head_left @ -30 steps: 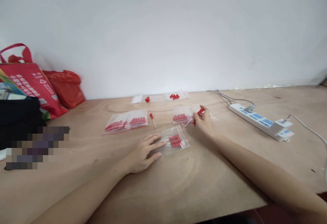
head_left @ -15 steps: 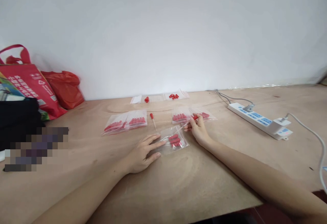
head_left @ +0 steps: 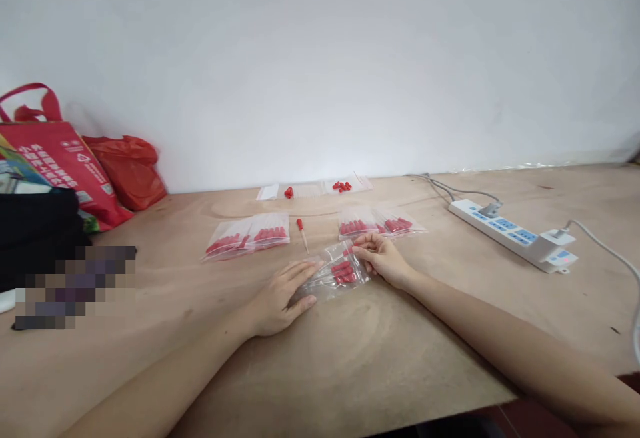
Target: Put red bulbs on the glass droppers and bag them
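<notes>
A clear zip bag lies on the table with several red-bulbed droppers inside. My left hand rests flat across the bag's left end, its fingers stretched out. At the bag's right end my right hand has its fingers pinched around the red bulb of another dropper. That dropper's thin tube reaches leftward into the bag. Just beyond the bag, a single dropper lies with its red bulb pointing away from me.
Filled zip bags of red-bulbed droppers lie at left and right. By the wall are loose red bulbs and clear tubes. A power strip with cables sits right; a red shopping bag stands left.
My right hand has moved left toward the bag, and the dropper in its fingers has slid further into it. My left hand stays on the bag.
</notes>
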### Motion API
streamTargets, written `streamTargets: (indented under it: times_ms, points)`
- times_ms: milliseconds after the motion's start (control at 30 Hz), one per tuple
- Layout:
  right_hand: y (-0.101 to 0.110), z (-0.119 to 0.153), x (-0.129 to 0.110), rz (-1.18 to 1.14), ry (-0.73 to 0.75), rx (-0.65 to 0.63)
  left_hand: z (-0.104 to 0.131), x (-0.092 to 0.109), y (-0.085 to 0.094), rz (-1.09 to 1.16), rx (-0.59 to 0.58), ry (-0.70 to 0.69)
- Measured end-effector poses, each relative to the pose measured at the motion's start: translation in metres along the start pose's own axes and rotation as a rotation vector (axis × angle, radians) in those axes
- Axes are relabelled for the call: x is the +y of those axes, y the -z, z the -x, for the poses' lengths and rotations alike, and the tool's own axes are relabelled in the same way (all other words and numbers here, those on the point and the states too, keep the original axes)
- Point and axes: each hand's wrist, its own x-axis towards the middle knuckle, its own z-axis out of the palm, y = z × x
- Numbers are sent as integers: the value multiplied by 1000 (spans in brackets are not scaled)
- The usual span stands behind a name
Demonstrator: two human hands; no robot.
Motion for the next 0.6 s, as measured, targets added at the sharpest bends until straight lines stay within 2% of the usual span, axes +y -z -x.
streamTargets:
  times_ms: [267, 433, 500, 600]
  points:
    - [-1, -5, 5, 124, -64, -205, 0, 1, 0, 1, 8, 4]
    - [-4, -8, 9, 207, 46, -191, -1, 0, 0, -10, 11, -14]
    - [-2, -10, 10, 271, 39, -185, -1, 0, 0, -12, 6, -6]
    - [5, -18, 5, 420, 100, -33, -1, 0, 1, -20, -20, 30]
